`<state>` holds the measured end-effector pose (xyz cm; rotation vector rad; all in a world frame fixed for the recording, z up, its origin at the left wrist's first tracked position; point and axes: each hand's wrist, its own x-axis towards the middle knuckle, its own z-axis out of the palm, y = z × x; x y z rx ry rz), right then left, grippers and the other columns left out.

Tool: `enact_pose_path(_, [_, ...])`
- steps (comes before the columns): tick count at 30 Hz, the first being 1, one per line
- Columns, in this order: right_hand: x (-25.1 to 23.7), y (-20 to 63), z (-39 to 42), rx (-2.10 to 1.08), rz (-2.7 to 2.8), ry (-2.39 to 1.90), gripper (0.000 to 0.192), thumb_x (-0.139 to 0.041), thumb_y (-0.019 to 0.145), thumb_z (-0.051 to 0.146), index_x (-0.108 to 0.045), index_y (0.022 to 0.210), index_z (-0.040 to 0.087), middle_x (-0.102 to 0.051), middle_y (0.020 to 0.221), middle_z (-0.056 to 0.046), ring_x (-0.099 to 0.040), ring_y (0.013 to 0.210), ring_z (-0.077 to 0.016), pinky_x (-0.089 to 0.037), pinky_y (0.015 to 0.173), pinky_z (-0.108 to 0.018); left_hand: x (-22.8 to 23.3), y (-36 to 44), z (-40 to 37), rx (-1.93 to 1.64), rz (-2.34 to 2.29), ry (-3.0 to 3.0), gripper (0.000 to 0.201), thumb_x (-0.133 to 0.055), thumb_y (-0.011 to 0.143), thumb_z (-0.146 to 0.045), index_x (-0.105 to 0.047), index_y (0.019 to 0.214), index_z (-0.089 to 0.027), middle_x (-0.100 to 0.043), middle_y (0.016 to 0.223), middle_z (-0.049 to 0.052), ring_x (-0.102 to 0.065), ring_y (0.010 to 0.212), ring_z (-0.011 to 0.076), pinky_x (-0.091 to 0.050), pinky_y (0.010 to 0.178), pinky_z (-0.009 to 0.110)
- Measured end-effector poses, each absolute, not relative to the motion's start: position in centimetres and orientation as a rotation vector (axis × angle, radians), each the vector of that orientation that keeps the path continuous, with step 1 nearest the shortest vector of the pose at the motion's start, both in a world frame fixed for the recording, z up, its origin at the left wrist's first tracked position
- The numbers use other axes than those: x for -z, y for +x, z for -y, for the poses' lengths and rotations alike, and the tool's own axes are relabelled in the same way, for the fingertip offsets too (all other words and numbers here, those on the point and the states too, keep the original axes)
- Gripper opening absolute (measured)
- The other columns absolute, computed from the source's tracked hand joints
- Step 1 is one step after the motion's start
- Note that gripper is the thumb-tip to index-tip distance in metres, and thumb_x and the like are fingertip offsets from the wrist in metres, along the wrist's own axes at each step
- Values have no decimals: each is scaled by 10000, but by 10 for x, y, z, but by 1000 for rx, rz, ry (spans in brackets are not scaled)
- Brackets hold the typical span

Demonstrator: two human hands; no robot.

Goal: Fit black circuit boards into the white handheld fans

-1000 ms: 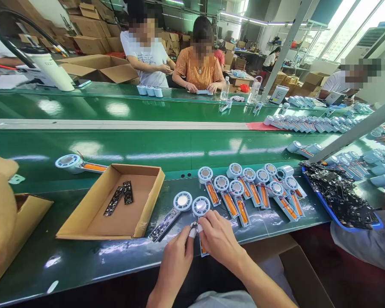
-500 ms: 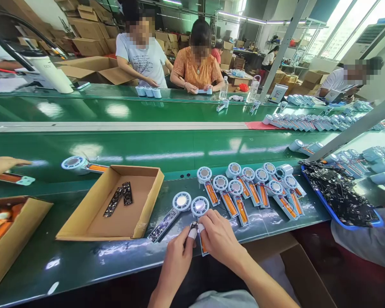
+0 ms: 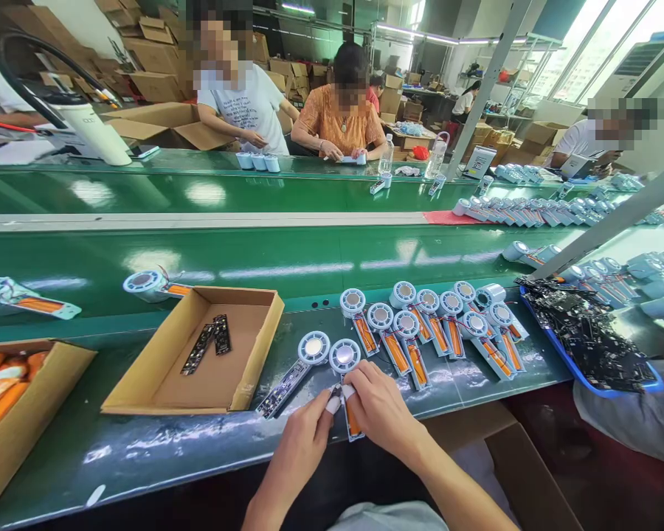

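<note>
Left hand [image 3: 303, 429], right hand [image 3: 386, 407]: fingertips met, pinching a dark part [image 3: 336, 392].
Unit [image 3: 344, 355]: lay just beyond, its handle [image 3: 354, 425] by the near edge.
Room: I saw bench [image 3: 188, 446] between box [image 3: 158, 346] and edge.

Pinching a small dark part [image 3: 336, 392], mostly hidden, between left hand [image 3: 304, 434] and right hand [image 3: 383, 403], just over a pale-blue round-headed unit [image 3: 345, 355] on a dark green bench [image 3: 210, 451]. Flanked at left by a second unit [image 3: 313, 348] bearing a circuit board [image 3: 281, 389], then a cardboard tray [image 3: 224, 387] holding two black boards [image 3: 198, 349]; at right by clustered orange-striped units [image 3: 406, 324] and a blue tray [image 3: 656, 383] heaped with black parts [image 3: 597, 335].
</note>
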<state>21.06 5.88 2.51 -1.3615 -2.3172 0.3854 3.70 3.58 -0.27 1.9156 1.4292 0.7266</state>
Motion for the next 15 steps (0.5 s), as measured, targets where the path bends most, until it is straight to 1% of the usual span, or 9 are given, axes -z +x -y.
enact_pose_path(6, [-22, 223, -66, -494, 2324, -1149, 240, -513, 949, 70, -602, 1129, 202, -651, 1002, -57, -617, 885, -196, -499, 766, -283, -2, 24, -42, -609, -1331, 1849, 301, -351, 984, -321, -595, 838, -223, -641, 680, 4, -612, 622, 188, -455, 605, 268])
enact_pose_path(10, [-18, 224, -70, -510, 2312, -1054, 202, -497, 966, 95, -649, 1047, 201, -651, 968, -56, -618, 854, -189, -506, 743, -276, -2, 26, -43, -585, -1301, 1835, 298, -349, 987, -316, -586, 834, -223, -633, 683, -1, -602, 624, 183, -430, 597, 263])
enact_pose_path(15, [-16, 224, -71, -490, 2333, -1081, 190, -511, 953, 61, -636, 1021, 187, -663, 956, -51, -616, 858, -186, -511, 760, -280, 0, 30, -43, -656, -1297, 1848, 316, -387, 985, -325, -570, 748, -225, -626, 633, -8, -596, 580, 170, -423, 570, 262])
